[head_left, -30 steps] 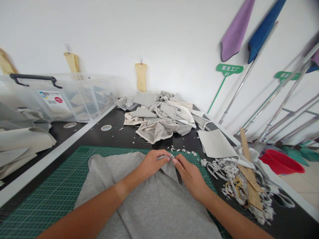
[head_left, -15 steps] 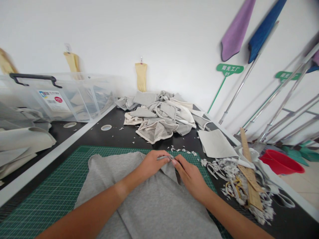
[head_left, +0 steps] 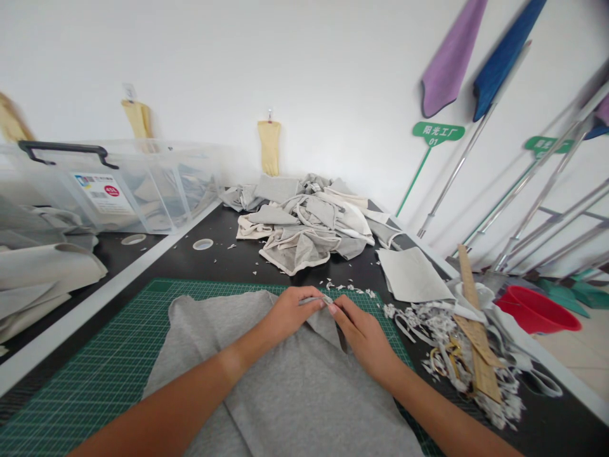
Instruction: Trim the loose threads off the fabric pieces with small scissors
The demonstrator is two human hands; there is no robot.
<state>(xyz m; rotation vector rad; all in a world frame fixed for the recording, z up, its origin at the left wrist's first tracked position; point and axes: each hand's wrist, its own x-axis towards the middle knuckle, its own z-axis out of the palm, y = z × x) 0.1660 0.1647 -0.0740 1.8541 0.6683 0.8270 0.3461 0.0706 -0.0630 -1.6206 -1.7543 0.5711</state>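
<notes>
Left hand [head_left: 291, 312]: fingertips closed, pinching cloth [head_left: 304, 393] edge. Right hand [head_left: 364, 330] just beside: thumb, finger closed on same edge. Cloth spread over mat [head_left: 104, 355].

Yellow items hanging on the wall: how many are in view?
3: the left item at the picture's left edge; the middle item, its lower end behind the clear bin; the right item above the cloth pile. Others may be hidden.
</notes>
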